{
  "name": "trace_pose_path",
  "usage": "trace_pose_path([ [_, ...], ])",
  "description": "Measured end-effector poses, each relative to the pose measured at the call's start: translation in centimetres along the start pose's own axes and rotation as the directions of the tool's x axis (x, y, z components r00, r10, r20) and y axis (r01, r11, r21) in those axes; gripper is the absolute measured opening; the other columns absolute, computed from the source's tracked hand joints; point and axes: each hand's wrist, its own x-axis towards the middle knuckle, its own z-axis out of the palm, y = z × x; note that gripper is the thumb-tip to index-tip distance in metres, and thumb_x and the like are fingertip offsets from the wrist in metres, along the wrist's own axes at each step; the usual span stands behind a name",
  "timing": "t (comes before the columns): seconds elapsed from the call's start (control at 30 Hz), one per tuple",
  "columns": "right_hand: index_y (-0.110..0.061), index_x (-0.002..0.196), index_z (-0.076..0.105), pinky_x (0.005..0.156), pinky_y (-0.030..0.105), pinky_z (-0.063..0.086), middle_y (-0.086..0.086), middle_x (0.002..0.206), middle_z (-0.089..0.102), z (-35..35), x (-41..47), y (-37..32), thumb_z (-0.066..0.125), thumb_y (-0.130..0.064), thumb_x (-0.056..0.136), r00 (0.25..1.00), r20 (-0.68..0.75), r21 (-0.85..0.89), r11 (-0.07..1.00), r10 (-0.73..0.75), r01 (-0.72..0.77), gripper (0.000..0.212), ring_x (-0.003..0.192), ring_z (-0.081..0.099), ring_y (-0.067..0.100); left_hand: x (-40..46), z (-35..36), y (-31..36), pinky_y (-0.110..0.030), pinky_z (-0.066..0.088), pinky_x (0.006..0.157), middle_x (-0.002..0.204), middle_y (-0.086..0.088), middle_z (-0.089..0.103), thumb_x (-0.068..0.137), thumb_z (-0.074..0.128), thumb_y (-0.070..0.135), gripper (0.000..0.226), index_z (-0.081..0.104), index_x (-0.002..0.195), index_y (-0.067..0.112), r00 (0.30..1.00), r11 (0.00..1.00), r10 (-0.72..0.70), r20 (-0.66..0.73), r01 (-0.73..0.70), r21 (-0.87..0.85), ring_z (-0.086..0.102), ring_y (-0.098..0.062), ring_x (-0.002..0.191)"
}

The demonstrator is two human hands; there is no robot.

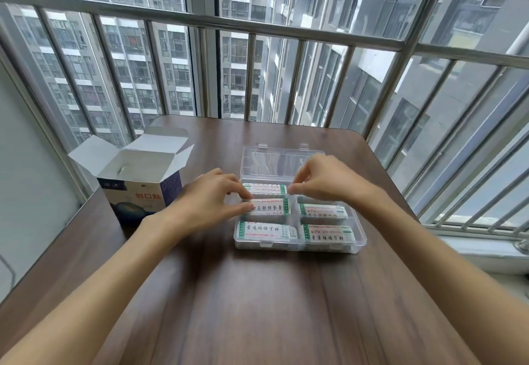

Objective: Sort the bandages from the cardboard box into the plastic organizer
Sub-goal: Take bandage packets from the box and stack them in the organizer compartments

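Observation:
A clear plastic organizer (359, 246) lies open on the table, its lid (274, 161) folded back. Stacks of white and green bandages fill several of its compartments, such as the front left stack (264, 230). My left hand (213, 197) pinches the left end of a bandage stack (270, 206) in the middle left compartment. My right hand (323, 180) pinches the right end of the stack (264, 188) in the back left compartment. The cardboard box (143, 190) stands open to the left of my left hand; its inside looks empty.
The brown wooden table (257, 307) stands against a metal railing (257, 29) and window with tall buildings outside. A wall lies to the left and a window sill (486, 250) to the right.

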Motion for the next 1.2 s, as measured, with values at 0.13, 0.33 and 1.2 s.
trace_pose_path([
  [0.13,-0.011,0.080,0.060,0.059,0.029,0.038,-0.001,0.081,0.063,0.5,0.4,-2.0,0.064,-0.029,0.086,0.992,0.117,-0.273,0.962,0.056,-0.022,0.019,0.075,0.057,0.019,0.4,-0.7,0.1,-0.030,0.044,0.078,0.098,0.018,0.063,0.081,0.059,0.057,0.024,0.061,0.104,0.054,0.998,0.999,-0.029,0.047,0.028,0.025,0.049,-0.008,0.098],
  [0.33,-0.017,0.063,0.051,0.048,0.025,0.030,-0.003,0.064,0.050,0.8,0.7,-3.3,0.061,-0.022,0.087,0.976,0.189,-0.350,0.936,0.107,-0.035,0.026,0.056,0.044,0.013,0.4,-1.3,1.4,-0.025,0.035,0.077,0.092,0.023,0.063,0.090,0.057,0.043,0.016,0.067,0.102,0.043,0.997,0.996,0.025,0.071,-0.030,0.078,0.049,-0.004,0.098],
  [1.2,-0.011,0.080,0.069,0.064,0.029,0.043,0.002,0.070,0.060,1.9,-2.8,-2.4,0.067,-0.035,0.082,0.984,0.165,-0.212,0.977,0.065,-0.029,0.025,0.076,0.060,0.024,-2.9,-1.6,2.5,-0.026,0.043,0.062,0.071,0.008,0.060,0.075,0.066,0.059,0.021,0.073,0.082,0.040,0.988,0.990,-0.132,0.080,0.128,0.052,0.057,-0.006,0.068],
])
